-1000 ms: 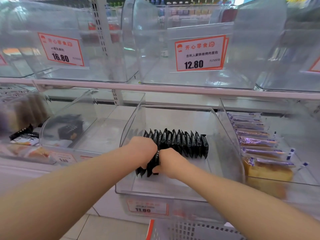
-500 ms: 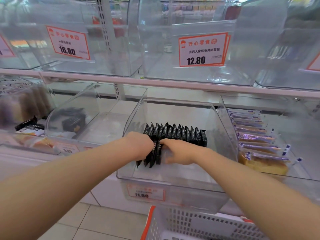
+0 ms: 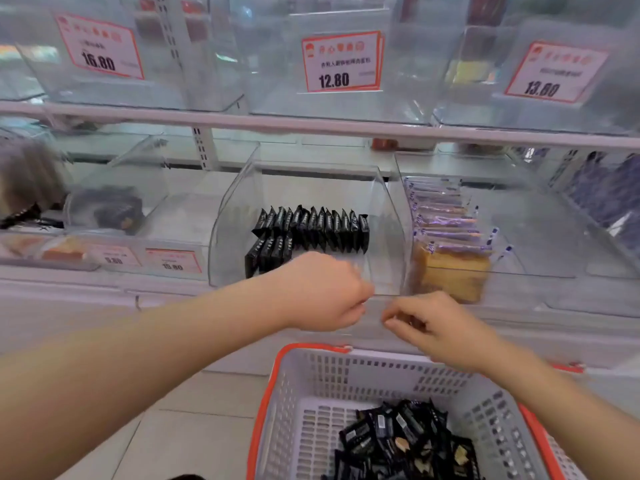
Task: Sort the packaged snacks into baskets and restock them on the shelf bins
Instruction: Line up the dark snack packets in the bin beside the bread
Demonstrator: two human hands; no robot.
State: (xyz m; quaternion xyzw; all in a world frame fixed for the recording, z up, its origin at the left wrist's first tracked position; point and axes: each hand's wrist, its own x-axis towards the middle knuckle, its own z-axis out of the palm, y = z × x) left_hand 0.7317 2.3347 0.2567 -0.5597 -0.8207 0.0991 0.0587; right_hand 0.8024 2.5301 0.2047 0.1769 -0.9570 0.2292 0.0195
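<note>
Both hands are out in front of the clear bin (image 3: 388,216) on the shelf, and both hold nothing. The left hand (image 3: 325,292) has its fingers curled in toward the palm, like a loose fist. The right hand (image 3: 436,327) has its fingers (image 3: 394,318) bent and close together, with only air between them.

The next black snack packs (image 3: 401,441) lie in a loose heap in the white basket with the orange rim (image 3: 311,351). From the hands, that heap is down at about 6 o'clock. The right hand sits right over the back edge of the basket, so it looks nearer to the heap. The left hand is a bit farther off, up at about 10 o'clock from the packs.

The packs in the basket point every which way, so there is no one long line to them. My guess is a hand must drop down and scoop a bunch.

The row of black packs (image 3: 311,230) already in the bin stands on edge and runs from 9 o'clock to 3 o'clock. It is at about 12 o'clock from the left hand. A short second row leans in front on the left side. There is bare floor in the bin on the right, at 1 o'clock from the left hand, where more packs could likely go.
</note>
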